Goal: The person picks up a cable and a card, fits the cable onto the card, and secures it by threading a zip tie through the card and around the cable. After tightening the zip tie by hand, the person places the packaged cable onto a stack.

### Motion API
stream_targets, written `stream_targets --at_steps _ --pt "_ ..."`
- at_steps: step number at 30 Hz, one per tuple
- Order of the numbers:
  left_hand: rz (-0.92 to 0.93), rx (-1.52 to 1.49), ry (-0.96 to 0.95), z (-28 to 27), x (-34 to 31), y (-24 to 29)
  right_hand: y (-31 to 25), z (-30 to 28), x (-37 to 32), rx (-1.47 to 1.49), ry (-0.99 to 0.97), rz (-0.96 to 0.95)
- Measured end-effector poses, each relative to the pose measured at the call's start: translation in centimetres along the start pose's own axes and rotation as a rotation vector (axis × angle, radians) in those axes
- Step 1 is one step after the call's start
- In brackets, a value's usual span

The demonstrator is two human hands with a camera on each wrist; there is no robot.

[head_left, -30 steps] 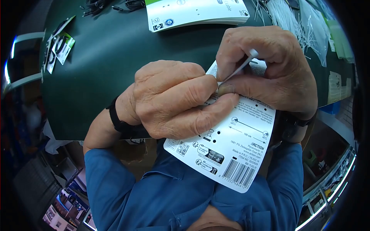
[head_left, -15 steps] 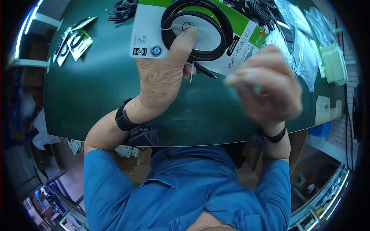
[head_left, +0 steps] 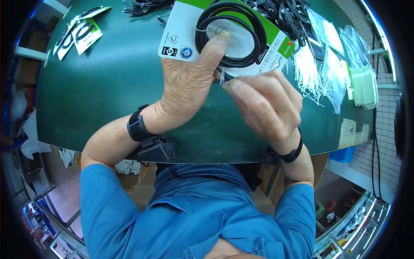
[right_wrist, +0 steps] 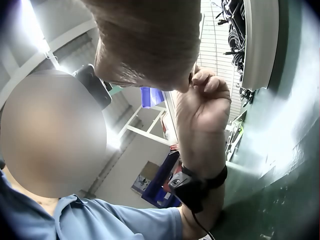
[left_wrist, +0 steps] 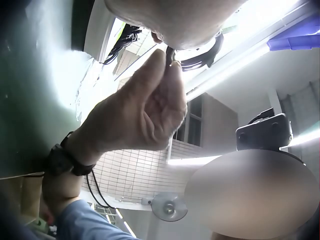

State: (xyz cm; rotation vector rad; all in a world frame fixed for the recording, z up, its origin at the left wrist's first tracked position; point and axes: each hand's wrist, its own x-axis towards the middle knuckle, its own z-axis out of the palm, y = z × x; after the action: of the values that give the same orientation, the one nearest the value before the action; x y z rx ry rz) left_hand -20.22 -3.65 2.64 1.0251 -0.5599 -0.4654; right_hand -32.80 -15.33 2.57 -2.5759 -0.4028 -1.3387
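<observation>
A white and green card [head_left: 174,36] carries a coiled black USB-C cable [head_left: 260,36], its printed front facing up. My left hand [head_left: 186,88] grips the card at its near edge, thumb lying over the front inside the coil. A white cable tie [head_left: 222,77] hangs below the card by the cable's loose end. There my right hand [head_left: 269,105] has its fingertips together. The left wrist view shows that right hand [left_wrist: 140,107] pinching the dark cable end [left_wrist: 170,54] between thumb and finger.
White cable ties [head_left: 308,71] lie loose on the green table [head_left: 116,95] at right, beside clear plastic bags [head_left: 334,82] and a pale green pack [head_left: 364,86]. Black cables [head_left: 286,15] are heaped behind the card. Several carded cables [head_left: 86,36] lie at far left.
The card has turned from its printed back to its front and moved away from the body over the table. My right hand has since come leftward to the cable end.
</observation>
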Motion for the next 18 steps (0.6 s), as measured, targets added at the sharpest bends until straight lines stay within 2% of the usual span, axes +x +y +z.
stream_targets --at_steps 2,3,6,7,10,12,15,18 --pt "0.108 0.014 -0.024 0.1 0.2 -0.3 -1.4 -0.6 0.4 0.003 -0.047 -0.028" --pt "0.107 0.010 -0.019 -0.4 0.4 -0.8 -1.8 -0.8 0.6 0.005 -0.070 -0.041" --pt "0.631 0.868 -0.239 -2.4 0.8 -2.4 -2.0 -0.7 0.6 0.018 -0.097 -0.050" --pt "0.630 0.868 -0.241 -2.2 0.6 -2.4 -2.1 -0.7 0.6 0.023 -0.106 -0.055" --pt "0.039 0.209 -0.033 -0.2 0.0 -0.3 -0.5 -0.3 0.4 0.073 0.003 -0.012" --pt "0.023 0.178 -0.046 -0.3 0.0 0.0 0.5 -0.1 0.3 0.097 0.060 0.010" --pt "-0.009 0.111 -0.068 -0.4 0.1 0.0 1.2 0.0 0.1 0.137 0.012 0.152" --pt "-0.086 0.032 -0.033 -0.5 0.3 -0.5 1.2 0.0 0.3 0.078 -0.013 0.180"
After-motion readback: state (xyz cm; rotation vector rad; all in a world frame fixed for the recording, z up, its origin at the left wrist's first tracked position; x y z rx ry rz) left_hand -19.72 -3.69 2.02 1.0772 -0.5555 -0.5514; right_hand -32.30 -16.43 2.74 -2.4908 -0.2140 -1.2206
